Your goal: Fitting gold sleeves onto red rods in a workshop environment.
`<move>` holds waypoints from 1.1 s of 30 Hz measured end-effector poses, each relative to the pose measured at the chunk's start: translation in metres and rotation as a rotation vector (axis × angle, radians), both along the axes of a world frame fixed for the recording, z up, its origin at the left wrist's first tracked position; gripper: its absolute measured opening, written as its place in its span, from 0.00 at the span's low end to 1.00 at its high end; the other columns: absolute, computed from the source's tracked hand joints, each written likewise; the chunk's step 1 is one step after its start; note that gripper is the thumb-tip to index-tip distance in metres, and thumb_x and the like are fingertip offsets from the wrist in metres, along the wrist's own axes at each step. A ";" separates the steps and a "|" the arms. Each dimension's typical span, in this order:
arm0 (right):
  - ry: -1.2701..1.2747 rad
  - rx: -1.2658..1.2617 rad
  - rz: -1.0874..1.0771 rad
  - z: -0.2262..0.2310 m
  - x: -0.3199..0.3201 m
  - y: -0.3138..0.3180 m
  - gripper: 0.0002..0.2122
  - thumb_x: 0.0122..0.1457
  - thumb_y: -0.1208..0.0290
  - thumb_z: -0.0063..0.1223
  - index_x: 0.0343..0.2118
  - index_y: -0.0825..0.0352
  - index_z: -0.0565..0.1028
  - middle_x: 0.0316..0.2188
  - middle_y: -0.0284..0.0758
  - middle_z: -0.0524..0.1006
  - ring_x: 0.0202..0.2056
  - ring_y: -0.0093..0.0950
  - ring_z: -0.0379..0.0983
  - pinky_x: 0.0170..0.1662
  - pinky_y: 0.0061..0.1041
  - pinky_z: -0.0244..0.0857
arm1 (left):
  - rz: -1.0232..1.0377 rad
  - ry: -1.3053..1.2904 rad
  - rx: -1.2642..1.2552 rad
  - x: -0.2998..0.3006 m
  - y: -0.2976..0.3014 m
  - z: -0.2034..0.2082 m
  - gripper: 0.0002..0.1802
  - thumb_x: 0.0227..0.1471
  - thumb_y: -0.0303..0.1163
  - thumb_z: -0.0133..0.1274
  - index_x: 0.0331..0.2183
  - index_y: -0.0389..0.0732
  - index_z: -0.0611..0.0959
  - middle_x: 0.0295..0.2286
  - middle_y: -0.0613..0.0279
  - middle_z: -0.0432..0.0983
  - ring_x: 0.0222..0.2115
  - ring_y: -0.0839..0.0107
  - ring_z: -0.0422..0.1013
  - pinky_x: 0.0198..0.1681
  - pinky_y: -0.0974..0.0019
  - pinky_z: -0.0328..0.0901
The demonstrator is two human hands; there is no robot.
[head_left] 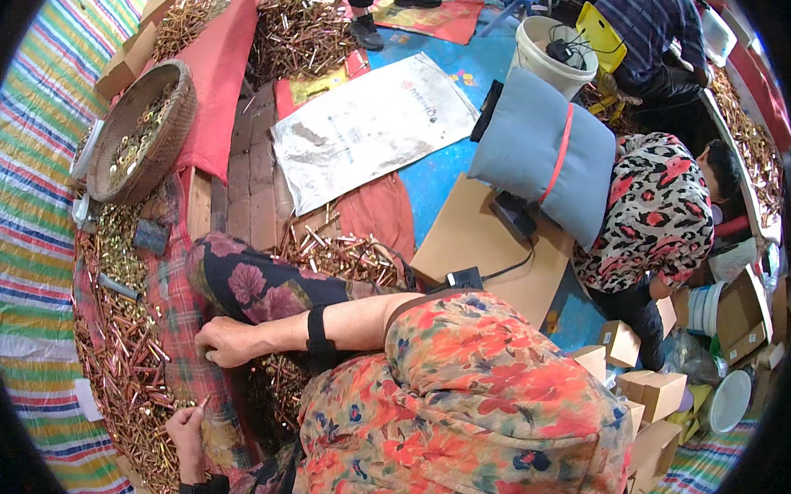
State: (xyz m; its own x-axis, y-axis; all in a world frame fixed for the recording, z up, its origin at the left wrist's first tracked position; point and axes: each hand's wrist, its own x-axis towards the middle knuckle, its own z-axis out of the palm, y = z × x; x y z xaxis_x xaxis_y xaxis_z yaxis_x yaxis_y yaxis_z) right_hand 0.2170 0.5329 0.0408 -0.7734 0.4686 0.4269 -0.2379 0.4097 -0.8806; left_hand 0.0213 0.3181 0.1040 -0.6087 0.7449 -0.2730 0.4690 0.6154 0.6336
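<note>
A thick heap of small brass-coloured metal pieces (121, 338) lies on a plaid cloth (179, 301) at the left. My right hand (227, 341) reaches across from the right, a black strap on its forearm. Its fingers are curled down at the heap's edge on the cloth, and what they hold is hidden. Lower down, my left hand (184, 428), with a black watch on the wrist, pinches a thin brass piece (204, 401) at its fingertips. My flowered clothing fills the lower middle.
A woven basket (178, 124) of brass pieces stands at the upper left beside a red cloth (220, 69). A white sack (364, 125), a cardboard sheet (484, 243) and a blue-grey cushion (533, 153) lie further right. A seated person (659, 209) and small cardboard boxes (653, 390) are at the right.
</note>
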 end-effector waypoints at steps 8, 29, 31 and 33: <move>-0.029 -0.014 0.075 -0.013 -0.003 -0.001 0.09 0.42 0.78 0.50 0.29 0.71 0.76 0.28 0.46 0.77 0.35 0.43 0.74 0.38 0.37 0.66 | -0.050 0.024 -0.023 0.024 0.013 0.008 0.06 0.40 0.25 0.57 0.20 0.30 0.80 0.15 0.71 0.70 0.18 0.82 0.63 0.22 0.76 0.57; -0.140 0.021 0.154 -0.020 0.007 -0.005 0.11 0.46 0.77 0.50 0.34 0.72 0.76 0.32 0.46 0.77 0.37 0.40 0.74 0.40 0.34 0.67 | -0.269 0.124 0.086 0.065 0.006 0.039 0.06 0.38 0.24 0.56 0.20 0.30 0.82 0.14 0.66 0.72 0.17 0.81 0.66 0.22 0.75 0.59; -0.164 0.021 0.150 -0.022 0.007 -0.004 0.11 0.46 0.77 0.50 0.34 0.72 0.76 0.32 0.46 0.77 0.37 0.40 0.74 0.40 0.35 0.66 | -0.280 0.148 0.085 0.066 0.006 0.041 0.06 0.38 0.24 0.56 0.20 0.31 0.82 0.14 0.66 0.73 0.17 0.81 0.66 0.23 0.75 0.59; -0.157 0.050 0.136 -0.026 0.006 -0.004 0.11 0.45 0.76 0.50 0.33 0.72 0.76 0.32 0.46 0.77 0.37 0.40 0.74 0.40 0.35 0.67 | -0.262 0.138 0.044 0.071 0.008 0.045 0.06 0.38 0.25 0.57 0.20 0.31 0.82 0.15 0.67 0.73 0.18 0.81 0.66 0.23 0.75 0.59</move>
